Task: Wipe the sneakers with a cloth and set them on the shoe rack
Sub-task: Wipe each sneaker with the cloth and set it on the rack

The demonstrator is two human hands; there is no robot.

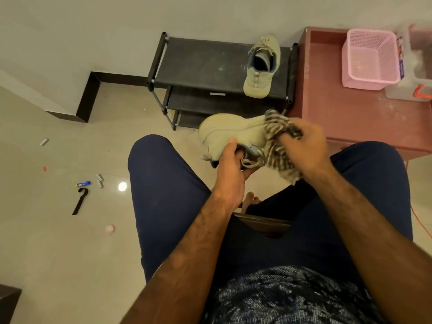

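On the shoe rack [198, 64], at its right edge, one sneaker [261, 66] already stands; my left fingers [232, 143] grip the second sneaker [233, 129], right fingers [304, 129] clutch the wiping cloth [278, 150].

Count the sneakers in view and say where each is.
2. One sneaker stands on the top shelf of the shoe rack, right end. The other sneaker is gripped by the left hand, with the right hand holding the cloth against it.

Home entryway: tiled floor [70, 242], black shoe rack [198, 64] against wall, pink basket [369, 59] on low table [339, 118]
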